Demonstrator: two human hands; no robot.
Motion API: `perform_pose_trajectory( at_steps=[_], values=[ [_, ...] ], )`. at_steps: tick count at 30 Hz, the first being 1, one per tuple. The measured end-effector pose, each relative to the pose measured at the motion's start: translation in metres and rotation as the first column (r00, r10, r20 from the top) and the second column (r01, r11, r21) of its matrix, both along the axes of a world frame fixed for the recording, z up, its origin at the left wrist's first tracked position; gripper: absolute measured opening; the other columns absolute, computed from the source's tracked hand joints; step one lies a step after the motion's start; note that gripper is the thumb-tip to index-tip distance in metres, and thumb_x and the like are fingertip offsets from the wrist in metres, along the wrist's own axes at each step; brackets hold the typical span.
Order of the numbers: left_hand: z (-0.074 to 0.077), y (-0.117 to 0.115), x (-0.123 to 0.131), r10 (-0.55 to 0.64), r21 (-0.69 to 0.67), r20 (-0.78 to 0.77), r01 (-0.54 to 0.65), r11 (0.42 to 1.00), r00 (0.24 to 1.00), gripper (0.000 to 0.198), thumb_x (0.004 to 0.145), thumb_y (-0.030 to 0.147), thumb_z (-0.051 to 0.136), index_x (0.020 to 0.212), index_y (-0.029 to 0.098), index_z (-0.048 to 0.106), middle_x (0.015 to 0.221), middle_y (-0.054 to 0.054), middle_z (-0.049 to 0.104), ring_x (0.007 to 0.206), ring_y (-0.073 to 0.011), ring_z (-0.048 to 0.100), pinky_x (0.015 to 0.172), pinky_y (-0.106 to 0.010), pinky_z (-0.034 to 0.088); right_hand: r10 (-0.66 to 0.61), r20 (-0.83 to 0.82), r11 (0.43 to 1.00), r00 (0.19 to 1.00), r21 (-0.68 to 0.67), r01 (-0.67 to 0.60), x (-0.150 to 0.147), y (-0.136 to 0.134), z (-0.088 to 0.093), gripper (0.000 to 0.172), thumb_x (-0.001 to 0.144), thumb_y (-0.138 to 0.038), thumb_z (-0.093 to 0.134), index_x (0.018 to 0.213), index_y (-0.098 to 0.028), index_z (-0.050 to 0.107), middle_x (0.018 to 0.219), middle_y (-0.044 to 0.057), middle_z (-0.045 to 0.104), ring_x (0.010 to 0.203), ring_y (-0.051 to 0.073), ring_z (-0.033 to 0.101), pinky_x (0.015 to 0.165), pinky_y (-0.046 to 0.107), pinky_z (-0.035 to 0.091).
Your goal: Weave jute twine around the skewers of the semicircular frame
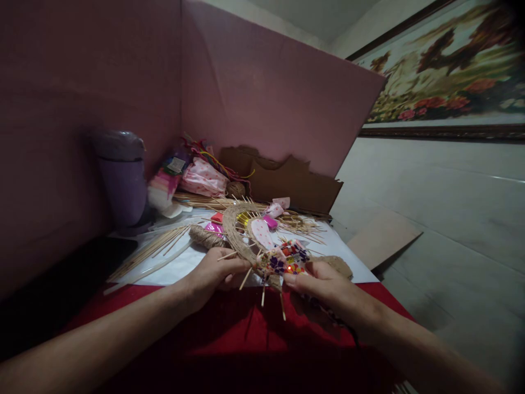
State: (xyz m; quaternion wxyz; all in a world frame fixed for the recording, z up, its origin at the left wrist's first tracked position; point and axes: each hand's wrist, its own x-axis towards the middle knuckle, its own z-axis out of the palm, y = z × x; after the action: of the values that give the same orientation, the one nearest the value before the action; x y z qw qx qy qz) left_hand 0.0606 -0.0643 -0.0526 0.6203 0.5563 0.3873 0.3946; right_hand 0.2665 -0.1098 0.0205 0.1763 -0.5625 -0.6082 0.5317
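Observation:
A jute-wrapped ring [233, 236] with thin wooden sticks poking out of it lies in front of me on white paper. My left hand [215, 273] is closed on the ring's near left rim, with a stick [226, 255] across its fingers. At the ring's near edge my right hand [318, 280] pinches a patterned fabric piece [287, 258] with purple and red prints. A white fabric heart [261, 232] and small pink and yellow pieces [269, 221] sit inside the ring.
A red cloth [229, 334] covers the table's near part, white paper [180, 261] beyond it. A bundle of wooden sticks [151, 250] lies left, a purple cup [123, 180] behind it. Pink fabric [203, 179], a twine ball [235, 190] and cardboard [287, 183] stand by the pink wall.

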Motion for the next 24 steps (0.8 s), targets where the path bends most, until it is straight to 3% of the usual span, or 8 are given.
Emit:
perform_pose_trajectory(
  at_steps=[24],
  values=[
    [-0.0004,0.001,0.0002,-0.008,-0.01,0.004,0.008,1.0,1.0,0.033,0.071,0.036,0.064,0.053,0.016,0.046,0.044,0.005,0.038,0.041,-0.0055,0.026,0.044,-0.027,0.011,-0.031,0.005,0.999,1.0,0.01,0.031,-0.0027,0.0001,-0.0021,0.034,0.083,-0.043,0.053,0.063,-0.017,0.049,0.046,-0.004,0.05,0.031,0.004,0.037,0.031,0.016,0.027]
  ],
)
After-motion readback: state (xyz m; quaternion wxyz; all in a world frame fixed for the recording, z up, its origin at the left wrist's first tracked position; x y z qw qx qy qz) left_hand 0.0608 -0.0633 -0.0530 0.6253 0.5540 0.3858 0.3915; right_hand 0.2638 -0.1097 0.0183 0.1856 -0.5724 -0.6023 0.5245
